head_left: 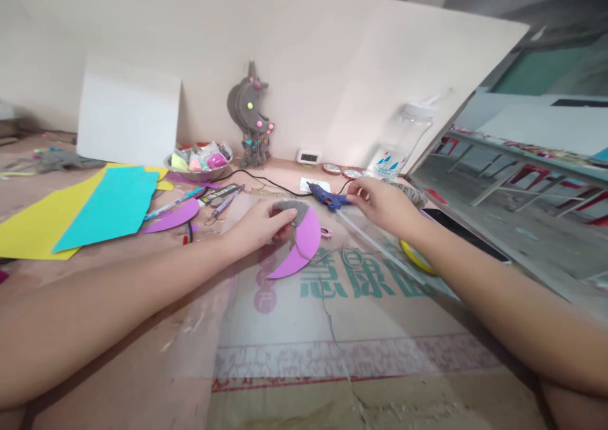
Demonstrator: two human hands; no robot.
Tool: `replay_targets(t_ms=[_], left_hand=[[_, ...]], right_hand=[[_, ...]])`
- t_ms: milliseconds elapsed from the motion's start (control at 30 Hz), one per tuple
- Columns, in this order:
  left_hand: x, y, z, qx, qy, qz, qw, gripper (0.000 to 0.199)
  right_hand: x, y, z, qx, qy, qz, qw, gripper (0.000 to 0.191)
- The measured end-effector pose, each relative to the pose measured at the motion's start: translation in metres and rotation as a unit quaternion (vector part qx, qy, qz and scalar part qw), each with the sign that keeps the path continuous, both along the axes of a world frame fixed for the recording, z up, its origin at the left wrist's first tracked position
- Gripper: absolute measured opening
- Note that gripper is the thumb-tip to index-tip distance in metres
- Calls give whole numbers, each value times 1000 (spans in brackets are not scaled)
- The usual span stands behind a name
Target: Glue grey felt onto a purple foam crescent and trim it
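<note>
A purple crescent [310,235] with grey yarn wound over its upper end is pinched in my left hand [266,226], above a printed cardboard sheet [285,328] under clear plastic. A grey strand trails down from the crescent over the sheet. My right hand [380,203] has its thumb and fingers curled together at the rear end of a blue glue gun [327,198], whose nozzle points left. Whether the fingers grip the gun or only touch it is hard to tell. A long clear glue stick [370,237] runs from near the gun toward the lower right.
Yellow sheets [42,218], a turquoise sheet [111,205], pens and a bowl [199,169] of coloured pompoms lie left. A decorated grey crescent [250,110] leans on the wall. A bottle [403,139], yellow tape roll [415,259] and dark phone [468,233] stand or lie right.
</note>
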State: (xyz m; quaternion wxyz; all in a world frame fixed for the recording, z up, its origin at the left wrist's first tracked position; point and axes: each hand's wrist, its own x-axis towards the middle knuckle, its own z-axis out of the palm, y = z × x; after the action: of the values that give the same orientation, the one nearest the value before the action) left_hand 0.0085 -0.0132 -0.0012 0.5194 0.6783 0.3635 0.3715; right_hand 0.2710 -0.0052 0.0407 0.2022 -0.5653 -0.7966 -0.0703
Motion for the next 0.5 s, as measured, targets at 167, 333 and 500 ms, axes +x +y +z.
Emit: replay_targets(t_ms=[167,333,500], left_hand=[[0,-1,1,12,17,-6,1000,28],[-1,-4,3,13,29,-7,999,29],[-3,-4,4,32,49,-12,998,29]], right_hand=[[50,33,-7,-99,2,55,994,38],[57,57,-21,-159,19,172,972,51],[47,73,-34,-134,91,130,978,36]])
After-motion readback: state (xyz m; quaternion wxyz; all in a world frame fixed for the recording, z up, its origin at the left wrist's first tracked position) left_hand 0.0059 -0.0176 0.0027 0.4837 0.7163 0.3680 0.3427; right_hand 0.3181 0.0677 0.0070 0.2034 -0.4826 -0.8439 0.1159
